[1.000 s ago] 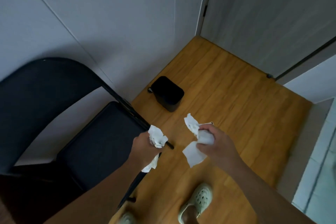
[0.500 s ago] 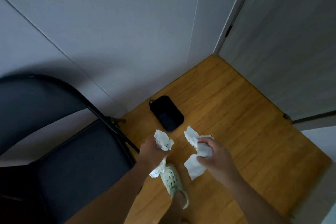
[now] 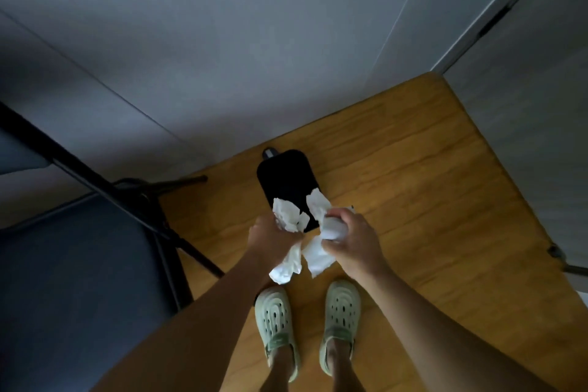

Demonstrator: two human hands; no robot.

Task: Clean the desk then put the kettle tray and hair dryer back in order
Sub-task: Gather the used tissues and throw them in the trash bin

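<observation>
1. Closer now: my left hand [image 3: 273, 237] and right hand [image 3: 353, 239] hover over the near edge of the black bin [image 3: 283, 181], which lay ahead of them half a second ago.
2. Left hand: clenched round a crumpled white tissue [image 3: 288, 216].
3. Right hand: clenched round a second tissue wad [image 3: 331, 229].
4. Step, I judge: binning wipe-down waste.
5. Next: release both squarely over the opening.
6. Counter, kettle tray, hair dryer: out of view.
</observation>
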